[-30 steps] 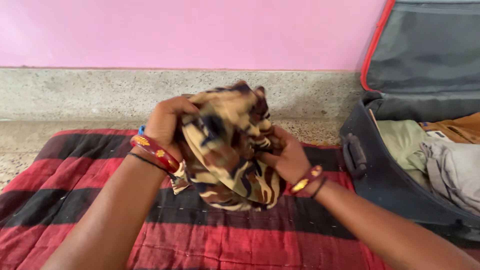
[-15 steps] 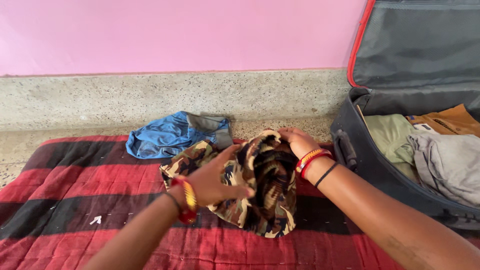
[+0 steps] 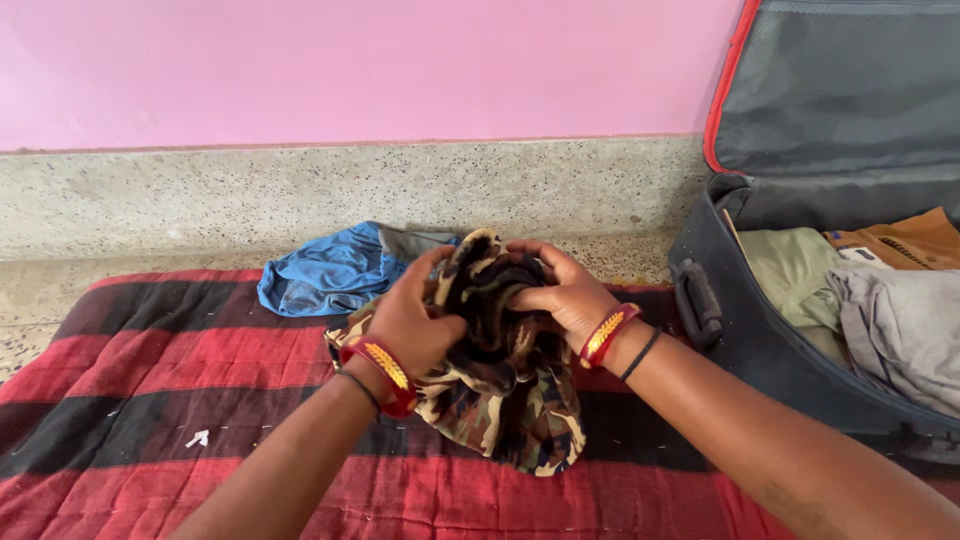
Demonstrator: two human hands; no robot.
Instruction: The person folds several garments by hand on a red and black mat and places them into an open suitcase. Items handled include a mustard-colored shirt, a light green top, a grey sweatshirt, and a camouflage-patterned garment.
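On the red and black blanket (image 3: 150, 400) in front of me, I bunch a camouflage cloth (image 3: 500, 400) between both hands. My left hand (image 3: 415, 320) grips its left side, fingers curled into the fabric; my right hand (image 3: 560, 295) presses in from the right, fingers closed over the top fold. The cloth's lower part rests on the blanket, its upper part gathered up between my palms. Just behind it lies a blue garment (image 3: 325, 270), perhaps touching it, though my left hand hides that edge. To the right stands an open suitcase (image 3: 760, 350) with folded clothes (image 3: 880, 310) inside.
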